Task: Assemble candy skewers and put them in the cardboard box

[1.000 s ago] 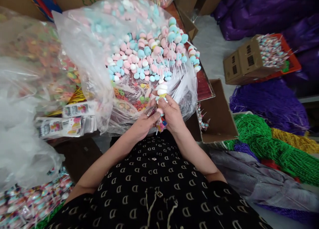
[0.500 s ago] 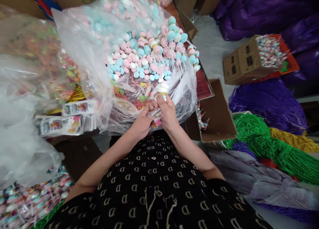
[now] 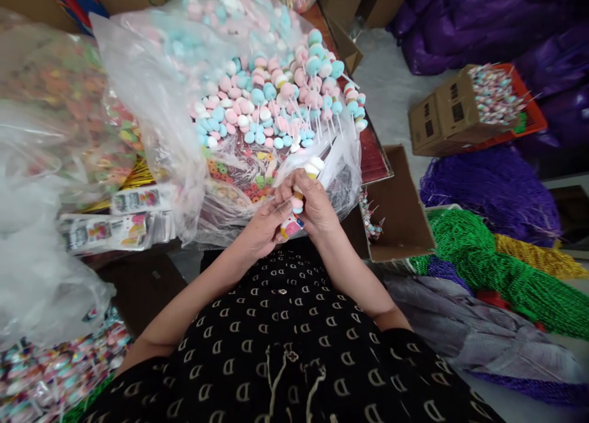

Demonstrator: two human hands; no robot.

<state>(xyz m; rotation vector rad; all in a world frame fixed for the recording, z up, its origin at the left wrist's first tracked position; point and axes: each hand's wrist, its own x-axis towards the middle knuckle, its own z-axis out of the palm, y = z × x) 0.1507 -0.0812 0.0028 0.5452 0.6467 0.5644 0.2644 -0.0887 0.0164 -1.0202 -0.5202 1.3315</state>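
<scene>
Close to my body, a candy skewer of white, yellow, pink and blue pieces slants between my two hands. My right hand is closed round its middle, with white pieces poking out above the fingers. Its lower end meets a small printed plastic bag, which my left hand pinches; how far the skewer is inside I cannot tell. Just beyond lie loose marshmallows in pink, blue and white, several finished marshmallow skewers with sticks, and ring-shaped gummies on a big clear plastic bag.
Flat printed bags are stacked at left, by gold ties and a bag of gummies. An open cardboard box stands right of the red table edge. Green bead strands and purple strands lie farther right.
The right hand has turned and shifted its grip, so more of the skewer's pink and blue pieces show between the hands. The printed bag is now at the skewer's lower end.
</scene>
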